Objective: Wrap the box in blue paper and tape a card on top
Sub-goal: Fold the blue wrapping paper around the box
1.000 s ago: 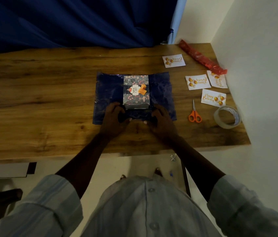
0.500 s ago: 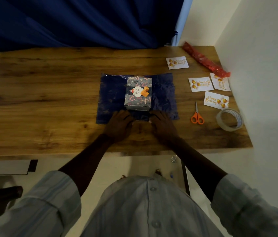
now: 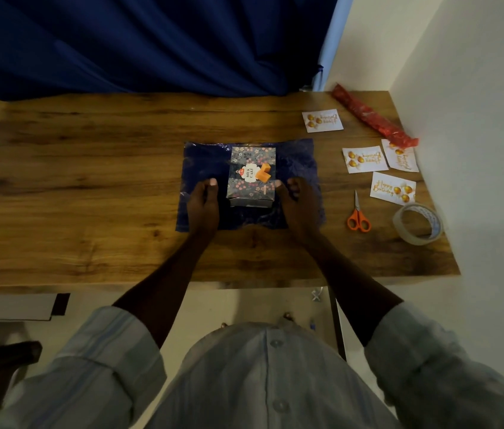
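Observation:
A floral "Milk Cake" box (image 3: 252, 174) lies flat in the middle of a crinkled dark blue paper sheet (image 3: 298, 156) on the wooden table (image 3: 89, 187). My left hand (image 3: 202, 205) rests on the paper just left of the box, fingers bunched together, with a small gap to the box. My right hand (image 3: 298, 205) rests on the paper at the box's right side, fingers curled, thumb tip against the box edge. Whether either hand pinches the paper is hidden. Several white birthday cards (image 3: 363, 159) lie at the right.
Orange-handled scissors (image 3: 357, 216) and a clear tape roll (image 3: 418, 224) lie near the table's right front corner. A red wrapped roll (image 3: 373, 117) lies against the white wall at the back right. A blue curtain (image 3: 151, 41) hangs behind the table.
Both hands have moved from the paper's near edge in front of the box forward and apart, and now flank the box's left and right sides. The box has not visibly shifted.

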`<state>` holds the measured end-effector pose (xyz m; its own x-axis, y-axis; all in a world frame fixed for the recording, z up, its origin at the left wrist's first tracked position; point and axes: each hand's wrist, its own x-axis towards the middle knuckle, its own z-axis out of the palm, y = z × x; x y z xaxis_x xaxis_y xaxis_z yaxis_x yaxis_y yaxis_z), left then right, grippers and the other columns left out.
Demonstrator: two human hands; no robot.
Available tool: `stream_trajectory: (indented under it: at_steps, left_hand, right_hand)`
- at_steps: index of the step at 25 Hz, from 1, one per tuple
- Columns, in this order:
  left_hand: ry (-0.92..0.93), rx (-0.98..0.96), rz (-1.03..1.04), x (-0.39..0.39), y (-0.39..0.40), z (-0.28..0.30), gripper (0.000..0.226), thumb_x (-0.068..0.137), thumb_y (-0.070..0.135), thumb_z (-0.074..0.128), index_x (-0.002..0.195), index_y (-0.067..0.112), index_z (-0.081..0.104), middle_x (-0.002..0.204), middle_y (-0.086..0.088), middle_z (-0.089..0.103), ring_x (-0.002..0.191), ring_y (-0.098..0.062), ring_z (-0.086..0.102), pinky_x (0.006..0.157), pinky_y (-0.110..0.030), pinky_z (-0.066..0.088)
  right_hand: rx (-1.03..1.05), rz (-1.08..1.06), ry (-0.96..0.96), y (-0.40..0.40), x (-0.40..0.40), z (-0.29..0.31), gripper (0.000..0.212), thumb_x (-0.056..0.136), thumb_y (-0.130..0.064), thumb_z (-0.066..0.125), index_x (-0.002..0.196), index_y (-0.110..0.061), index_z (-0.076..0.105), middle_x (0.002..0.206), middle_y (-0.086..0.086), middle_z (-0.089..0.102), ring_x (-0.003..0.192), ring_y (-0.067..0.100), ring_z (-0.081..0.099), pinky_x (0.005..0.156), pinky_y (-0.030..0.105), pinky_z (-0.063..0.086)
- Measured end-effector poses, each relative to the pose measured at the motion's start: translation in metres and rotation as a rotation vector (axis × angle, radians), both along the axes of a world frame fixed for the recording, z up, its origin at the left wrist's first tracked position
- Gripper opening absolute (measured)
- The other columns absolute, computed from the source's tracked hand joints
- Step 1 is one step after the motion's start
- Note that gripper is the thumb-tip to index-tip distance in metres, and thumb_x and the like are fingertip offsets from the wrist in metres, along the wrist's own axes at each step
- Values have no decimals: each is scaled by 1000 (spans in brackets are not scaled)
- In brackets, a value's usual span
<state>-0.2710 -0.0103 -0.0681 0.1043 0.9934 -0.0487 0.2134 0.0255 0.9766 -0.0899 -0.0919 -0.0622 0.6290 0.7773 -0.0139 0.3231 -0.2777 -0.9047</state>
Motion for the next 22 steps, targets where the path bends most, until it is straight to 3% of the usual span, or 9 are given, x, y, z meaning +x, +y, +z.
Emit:
stream_trajectory:
  at_steps: [3,5,8,9,11,15,19,22]
  left_hand:
    - [36,-100,-53,2,8,-13,42,90,64,46,102,27,64,107,-3,65,103,-22,62,92,-50,51]
    - [91,-67,-74,1,5,-11,34,92,57,49,101,29,65,107,1,62,105,-20,59,94,-48,49]
    - [227,205,-122,-3,-3,-15,32,95,41,51,104,14,67,103,-7,64,99,-23,59,89,-46,49]
    - [276,290,-139,-5,-5,-17,34,95,41,51,105,12,67,102,-9,66,98,-24,60,87,-44,50]
    - [353,369,-149,-7,-4,-20,40,94,43,49,106,9,67,101,-12,67,96,-26,62,84,-38,50]
    - [396,427,-133,-6,-5,-17,40,94,41,50,106,7,67,99,-13,69,95,-26,63,84,-30,46]
    - [397,424,-122,-5,-3,-16,27,96,25,54,108,5,67,99,-15,69,94,-30,65,84,-38,50]
    - [419,417,-97,-5,-4,-17,27,97,22,52,112,5,66,103,-16,69,97,-30,64,86,-32,45]
  right_hand:
    - [5,103,27,7,-14,7,27,92,-33,63,95,-9,52,82,-5,48,73,5,46,62,17,36]
    - [20,134,-3,3,-17,9,21,93,-24,62,105,-7,58,92,-7,53,81,4,49,63,5,37]
    - [7,151,-7,-1,-13,7,26,97,-16,55,119,-2,59,102,-3,56,95,13,53,71,-3,33]
    - [-16,166,11,-1,-12,7,32,99,-19,53,126,-3,56,110,1,58,103,14,53,80,-1,33]
    - [-52,181,25,-1,-10,-4,41,100,-30,49,137,-11,50,132,6,56,121,18,49,100,20,36]
    - [-67,185,-14,1,-8,-16,43,100,-39,45,136,-16,53,132,6,58,122,20,51,103,39,44]
    - [-29,214,-84,-2,-9,-13,37,101,-25,48,135,-11,53,132,12,56,122,23,49,96,24,37]
    - [-43,235,-132,-2,-10,-12,40,101,-27,48,137,-11,49,136,12,52,124,22,44,92,21,32]
